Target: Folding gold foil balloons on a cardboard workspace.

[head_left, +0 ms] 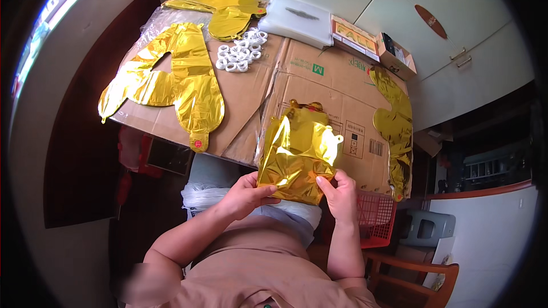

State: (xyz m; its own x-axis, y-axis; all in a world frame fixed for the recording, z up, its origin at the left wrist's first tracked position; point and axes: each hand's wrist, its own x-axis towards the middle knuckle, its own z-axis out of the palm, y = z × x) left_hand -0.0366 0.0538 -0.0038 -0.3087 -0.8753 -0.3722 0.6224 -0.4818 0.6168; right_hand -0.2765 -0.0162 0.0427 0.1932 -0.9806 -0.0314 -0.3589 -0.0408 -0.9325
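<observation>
Between my hands is a gold foil balloon (pixel 297 157), folded into a rough rectangle, its far part resting on the cardboard. My left hand (pixel 251 195) pinches its near left corner, thumb on top. At the near right corner my right hand (pixel 341 195) grips it, also with the thumb on top. A small tab sticks out at its right side. To the left lies a flat gold balloon shaped like a letter A (pixel 197 77), a red mark on its tail. Another long, wavy gold balloon (pixel 394 111) lies along the right edge.
Flattened cardboard (pixel 311 82) covers the table. Toward the back are more gold balloons (pixel 220 1), several small white ribbon-like rolls (pixel 242 54), a translucent plastic case (pixel 294 23) and small boxes (pixel 354 39). A red basket (pixel 377 219) and wooden chair (pixel 448 285) stand at the right.
</observation>
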